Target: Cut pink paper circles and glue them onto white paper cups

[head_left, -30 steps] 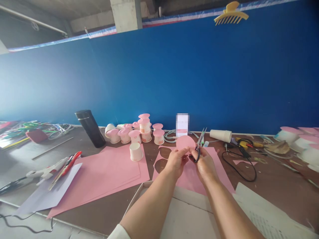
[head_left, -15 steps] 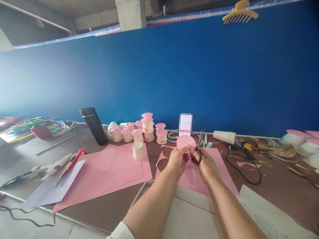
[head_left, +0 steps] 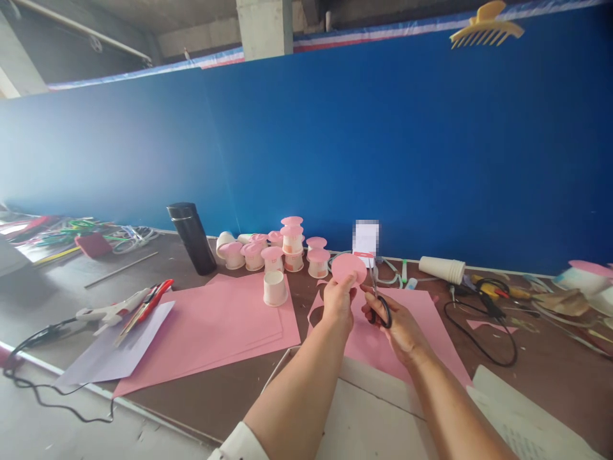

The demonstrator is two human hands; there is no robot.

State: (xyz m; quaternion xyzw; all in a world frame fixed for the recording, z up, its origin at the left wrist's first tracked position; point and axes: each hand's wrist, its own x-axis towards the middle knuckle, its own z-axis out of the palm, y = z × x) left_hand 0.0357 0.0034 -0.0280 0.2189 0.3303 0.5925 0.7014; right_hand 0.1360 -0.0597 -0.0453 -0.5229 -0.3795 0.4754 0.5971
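Observation:
Between thumb and fingers, my left hand (head_left: 339, 300) pinches a pink paper disc (head_left: 348, 267) by its lower edge. My right hand (head_left: 395, 326) has its fingers through the black handles of a pair of scissors (head_left: 382, 312), whose blades point up just right of the disc. Under both hands lies a pink paper sheet (head_left: 416, 313) with rounded cut-outs along its left side. A white paper cup (head_left: 274, 289) stands to the left on more pink sheets (head_left: 215, 326). Behind it are several cups topped with pink discs (head_left: 293, 241).
A black flask (head_left: 192, 239) stands at the back left. A glue gun (head_left: 112, 308) and a red-handled cutter (head_left: 146, 310) lie on pale paper. Stacked paper cups (head_left: 441, 269) and a black cable (head_left: 483, 342) lie at right. A blue panel (head_left: 306, 147) closes off the back.
My hands have moved apart: the left one carries the disc slightly left, and the scissors in my right hand have dropped lower. The whole view has shifted a little.

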